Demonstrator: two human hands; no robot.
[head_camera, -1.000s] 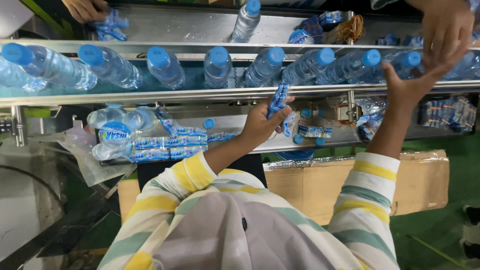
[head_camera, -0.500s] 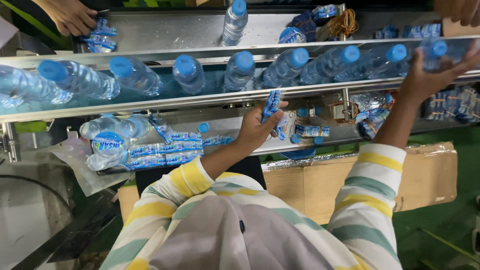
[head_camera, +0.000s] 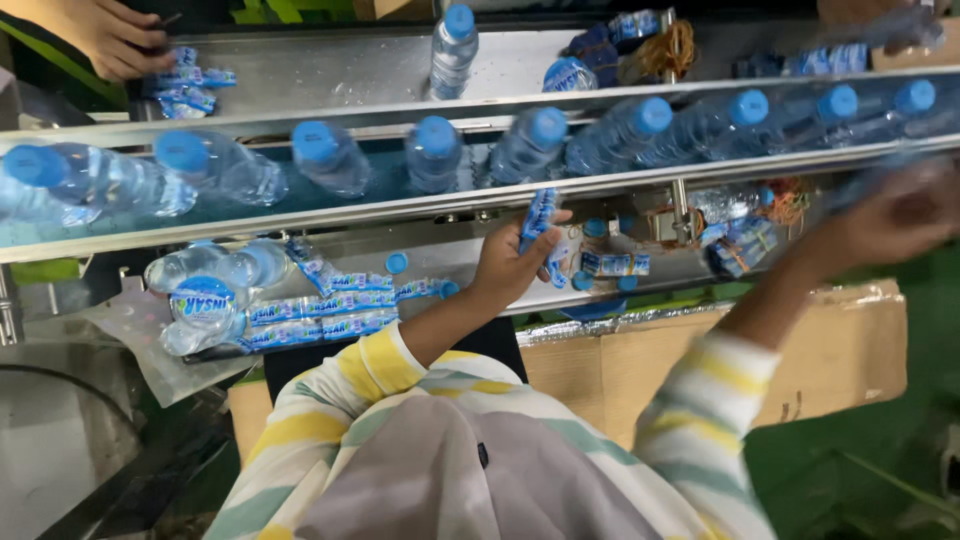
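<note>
A steel conveyor rail (head_camera: 300, 215) is seen crossing the frame. Flat blue-and-white labels (head_camera: 320, 305) are piled on the lower shelf beside empty clear bottles (head_camera: 205, 270). Loose blue caps (head_camera: 397, 263) are scattered nearby. A brown cardboard box (head_camera: 850, 350) is set below, right. Another person's hand (head_camera: 120, 40) is seen top left by more labels (head_camera: 190, 85). A lone upright bottle (head_camera: 453, 45) is stood on the far steel shelf.

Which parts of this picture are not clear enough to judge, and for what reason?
1. Right hand, head view: motion blur; whether it holds anything is unreadable.
2. Left hand: it grips a blue label strip, but the palm side is turned away.
3. Another person's hand: cut by the top-left edge.
4. Bottles on the conveyor: the rightmost ones are smeared, and the leftmost is cut by the frame edge.
</note>
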